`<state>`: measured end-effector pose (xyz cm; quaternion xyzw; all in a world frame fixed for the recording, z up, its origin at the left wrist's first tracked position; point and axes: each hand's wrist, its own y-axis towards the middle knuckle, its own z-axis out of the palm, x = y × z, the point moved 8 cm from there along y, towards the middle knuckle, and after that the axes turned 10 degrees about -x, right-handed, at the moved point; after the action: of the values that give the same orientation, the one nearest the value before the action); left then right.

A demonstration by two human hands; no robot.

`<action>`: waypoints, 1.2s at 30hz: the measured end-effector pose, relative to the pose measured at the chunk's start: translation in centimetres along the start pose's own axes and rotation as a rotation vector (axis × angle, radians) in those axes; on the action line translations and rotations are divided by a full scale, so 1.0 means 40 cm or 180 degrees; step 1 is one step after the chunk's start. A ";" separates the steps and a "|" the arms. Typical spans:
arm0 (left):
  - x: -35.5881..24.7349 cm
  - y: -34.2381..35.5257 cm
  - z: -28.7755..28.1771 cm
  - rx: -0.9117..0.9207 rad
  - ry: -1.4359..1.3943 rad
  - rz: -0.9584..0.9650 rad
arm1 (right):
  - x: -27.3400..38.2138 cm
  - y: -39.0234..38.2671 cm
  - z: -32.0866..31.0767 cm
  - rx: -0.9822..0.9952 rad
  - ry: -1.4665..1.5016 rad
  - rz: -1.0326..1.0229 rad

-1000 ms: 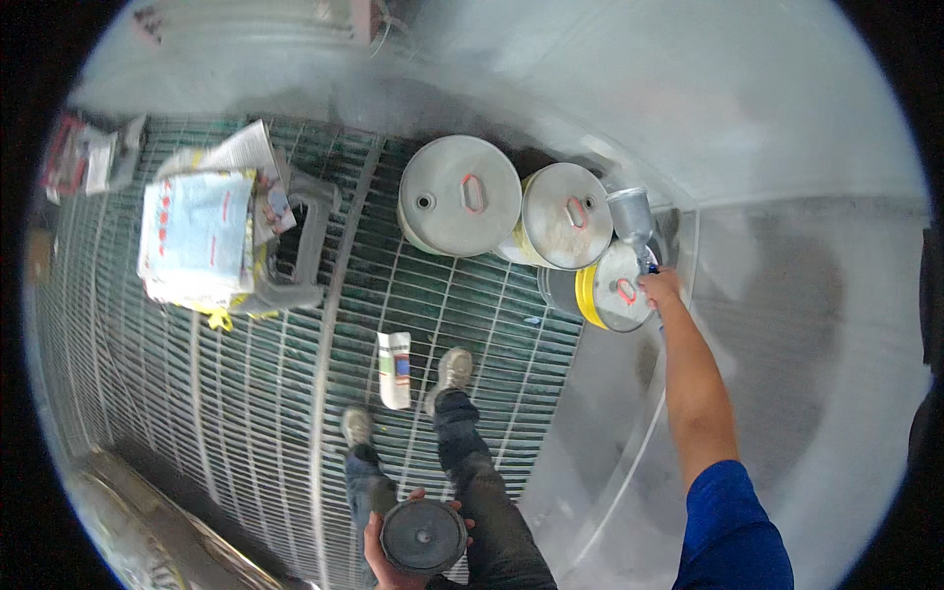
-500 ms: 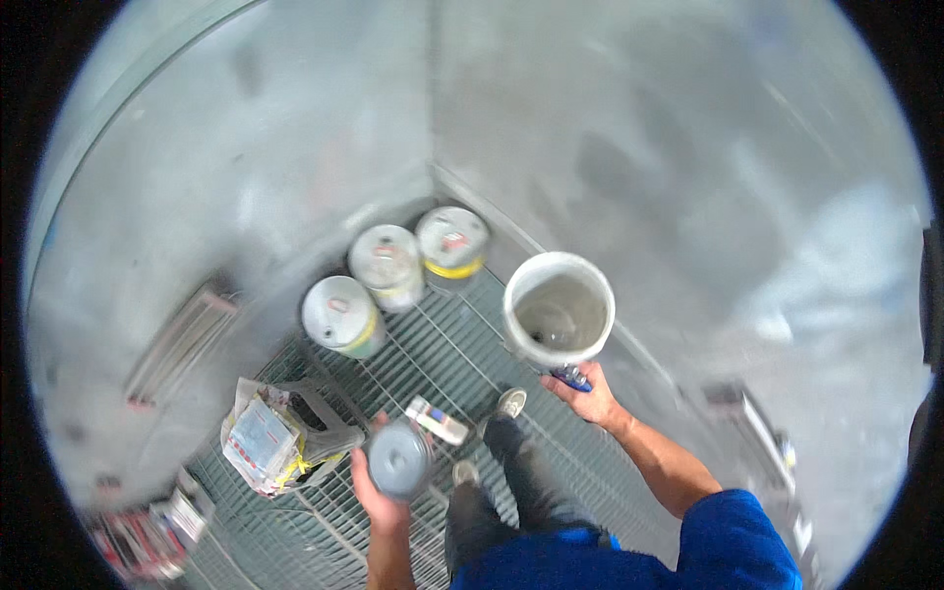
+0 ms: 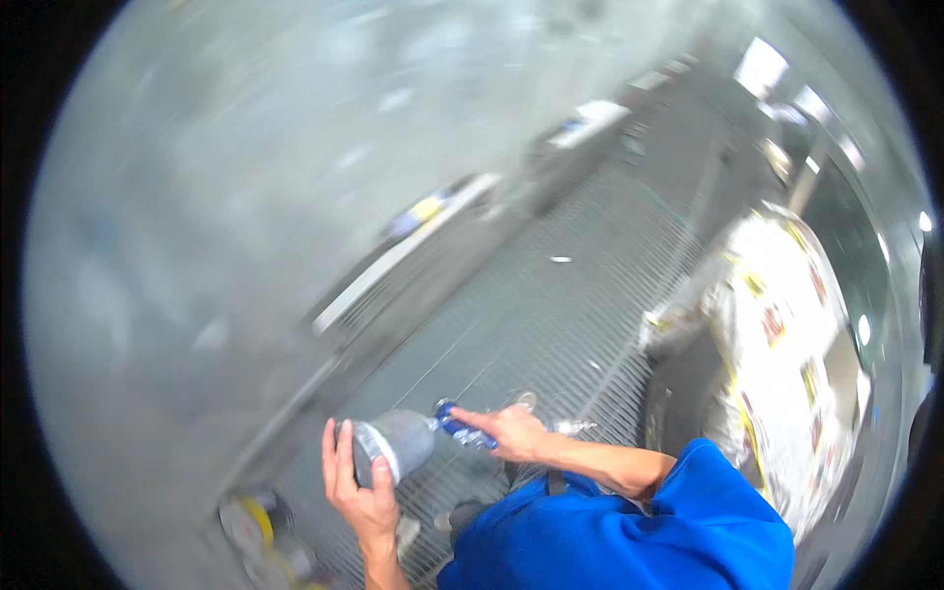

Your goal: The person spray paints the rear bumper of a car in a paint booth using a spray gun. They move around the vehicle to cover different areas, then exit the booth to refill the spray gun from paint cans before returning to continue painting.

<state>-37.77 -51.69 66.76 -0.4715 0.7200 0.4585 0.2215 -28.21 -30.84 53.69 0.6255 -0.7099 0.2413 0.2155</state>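
Note:
Low in the view, a translucent grey cup (image 3: 405, 438) lies tilted on its side, joined at its narrow end to a blue spray gun (image 3: 464, 427). My right hand (image 3: 513, 433) is closed round the gun, its arm reaching in from the right. At the cup's wide end, my left hand (image 3: 359, 497) wraps its spread fingers round the rim and the grey lid (image 3: 363, 460). Lid and cup meet there; motion blur hides whether the lid sits fully down. What the cup contains is hidden.
To the right stands a large bulky form wrapped in white plastic sheeting (image 3: 777, 334). Grated floor (image 3: 580, 285) runs along a grey wall with a long pale-edged ledge (image 3: 393, 261). Blurred cans with yellow bands (image 3: 254, 521) stand at the lower left.
My view has turned right, away from the corner with the cans. My left hand has brought the lid onto the cup's mouth, and the cup has tipped from upright onto its side.

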 end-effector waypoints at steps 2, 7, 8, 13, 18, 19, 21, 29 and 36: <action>-0.070 0.053 0.246 0.0417 -0.0173 0.0256 | -0.186 -0.041 -0.076 -0.0534 0.0016 0.0287; -0.375 0.132 0.833 0.1311 -0.0273 0.0519 | -0.581 -0.141 -0.351 -0.1103 0.0177 0.1347; -0.427 0.142 0.920 0.1506 -0.0261 0.0606 | -0.628 -0.160 -0.399 -0.1158 0.0134 0.1548; -0.667 0.238 1.280 0.1950 -0.0054 0.0948 | -0.838 -0.130 -0.600 -0.1713 0.0187 0.2000; -0.887 0.373 1.641 0.2363 -0.0770 0.1707 | -1.112 -0.007 -0.804 -0.2439 0.0738 0.2090; -0.939 0.399 1.708 0.2508 -0.1081 0.1906 | -1.179 0.016 -0.842 -0.2303 0.0975 0.2065; -1.046 0.455 1.833 0.2942 -0.1439 0.2616 | -1.282 0.081 -0.911 -0.2279 0.1735 0.1751; -1.554 0.478 2.289 0.4039 -0.2698 0.4105 | -1.626 0.090 -1.304 -0.2620 0.2817 0.1914; -1.845 0.421 2.834 0.4273 -0.2881 0.4438 | -2.146 0.050 -1.651 -0.3310 0.2391 0.1847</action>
<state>-31.74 84.22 75.23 0.4768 0.7866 0.1261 0.3714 -19.22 77.13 53.59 0.1011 -0.7490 0.1180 0.6441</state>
